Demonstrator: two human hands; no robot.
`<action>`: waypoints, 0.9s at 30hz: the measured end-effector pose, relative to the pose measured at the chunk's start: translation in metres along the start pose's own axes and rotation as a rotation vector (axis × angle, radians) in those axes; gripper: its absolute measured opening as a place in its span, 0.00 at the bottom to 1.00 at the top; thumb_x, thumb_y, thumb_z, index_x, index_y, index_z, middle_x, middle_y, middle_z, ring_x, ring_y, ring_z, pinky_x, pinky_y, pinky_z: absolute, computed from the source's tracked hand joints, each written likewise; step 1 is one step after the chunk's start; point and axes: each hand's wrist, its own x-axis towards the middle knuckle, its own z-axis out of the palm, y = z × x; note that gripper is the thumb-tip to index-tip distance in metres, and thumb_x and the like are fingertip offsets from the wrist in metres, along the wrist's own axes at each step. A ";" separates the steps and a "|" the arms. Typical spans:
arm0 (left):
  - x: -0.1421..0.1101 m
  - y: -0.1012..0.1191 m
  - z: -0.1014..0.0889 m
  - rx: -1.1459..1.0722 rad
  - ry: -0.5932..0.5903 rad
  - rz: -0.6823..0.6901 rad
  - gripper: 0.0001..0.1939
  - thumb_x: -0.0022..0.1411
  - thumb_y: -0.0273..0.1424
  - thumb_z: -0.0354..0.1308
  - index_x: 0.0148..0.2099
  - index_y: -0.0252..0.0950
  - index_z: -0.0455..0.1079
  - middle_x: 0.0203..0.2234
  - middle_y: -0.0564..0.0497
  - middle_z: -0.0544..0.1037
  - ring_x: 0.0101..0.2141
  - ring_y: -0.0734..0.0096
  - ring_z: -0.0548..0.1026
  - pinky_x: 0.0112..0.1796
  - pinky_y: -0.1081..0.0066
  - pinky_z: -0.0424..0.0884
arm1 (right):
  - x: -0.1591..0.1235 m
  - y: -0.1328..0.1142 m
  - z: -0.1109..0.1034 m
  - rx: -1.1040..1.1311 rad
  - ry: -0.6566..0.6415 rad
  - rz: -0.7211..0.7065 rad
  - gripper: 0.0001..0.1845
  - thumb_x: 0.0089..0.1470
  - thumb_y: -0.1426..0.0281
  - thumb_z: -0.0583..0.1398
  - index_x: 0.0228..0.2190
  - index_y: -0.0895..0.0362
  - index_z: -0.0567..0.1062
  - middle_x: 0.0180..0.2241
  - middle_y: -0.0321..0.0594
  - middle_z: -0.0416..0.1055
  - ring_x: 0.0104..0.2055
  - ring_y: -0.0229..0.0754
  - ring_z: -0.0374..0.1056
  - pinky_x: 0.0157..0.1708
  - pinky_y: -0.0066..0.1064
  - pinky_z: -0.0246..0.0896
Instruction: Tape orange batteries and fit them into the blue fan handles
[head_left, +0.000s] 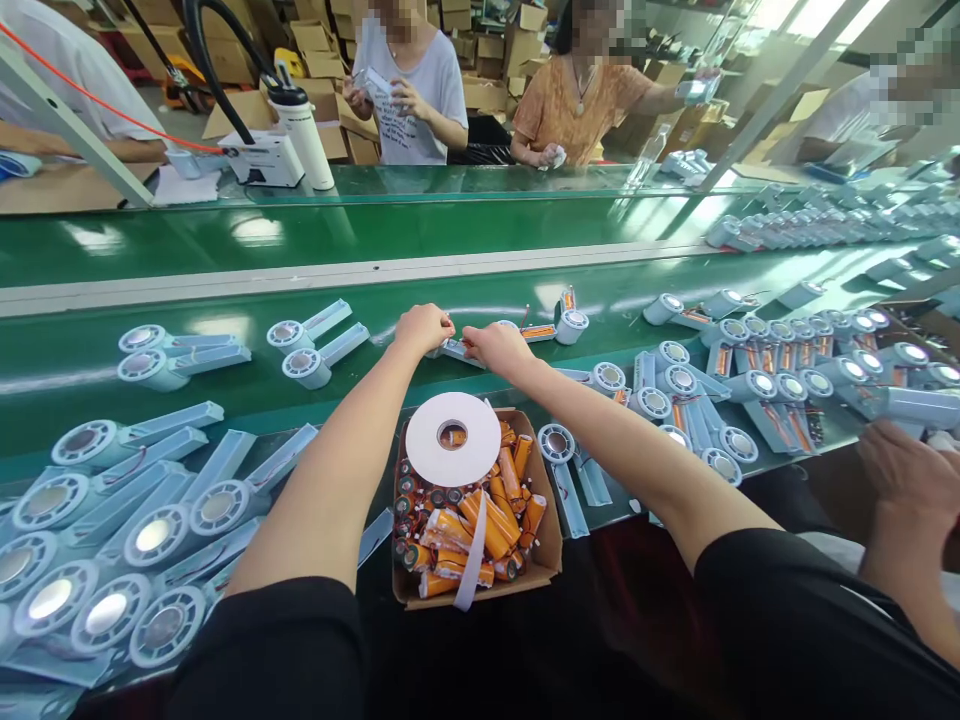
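Note:
Both arms stretch forward over the green conveyor belt. My left hand (425, 328) and my right hand (499, 348) are close together, fingers pinched. Under their fingertips lies a light-blue handheld fan housing (463, 352), its round head mostly hidden. What the fingertips grip is too small to make out. Just right of my right hand, another fan housing (572, 326) has an orange battery in its open handle. Nearer to me stands a cardboard box (553, 560) of orange battery cells (495, 525) with wires. A white tape roll (420, 440) rests on the cells, its loose end hanging down.
Several fan housings (154, 535) crowd the left front, and more (679, 380) lie on the right. Across the belt (315, 240), two people handle parts; a white bottle (304, 135) stands on the far ledge. Another person's hand (911, 475) is at the right edge.

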 end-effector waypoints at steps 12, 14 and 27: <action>-0.018 0.026 -0.019 0.055 0.031 -0.098 0.23 0.69 0.45 0.58 0.50 0.32 0.83 0.49 0.39 0.85 0.51 0.51 0.82 0.50 0.59 0.75 | -0.022 0.020 -0.022 0.226 0.061 -0.116 0.21 0.72 0.61 0.60 0.59 0.55 0.81 0.60 0.50 0.79 0.63 0.53 0.74 0.62 0.41 0.67; -0.051 0.023 -0.027 0.078 0.059 -0.037 0.28 0.68 0.49 0.59 0.56 0.32 0.80 0.54 0.36 0.83 0.55 0.45 0.80 0.54 0.53 0.74 | -0.075 0.033 -0.024 0.431 0.253 -0.117 0.21 0.73 0.64 0.58 0.60 0.55 0.80 0.60 0.48 0.79 0.62 0.49 0.75 0.62 0.41 0.67; -0.260 -0.027 -0.004 0.086 0.397 0.749 0.22 0.72 0.39 0.60 0.63 0.34 0.71 0.56 0.38 0.81 0.64 0.45 0.71 0.64 0.46 0.72 | -0.249 -0.050 0.026 1.275 0.006 -0.048 0.34 0.58 0.45 0.67 0.51 0.62 0.83 0.27 0.36 0.77 0.24 0.36 0.66 0.25 0.26 0.58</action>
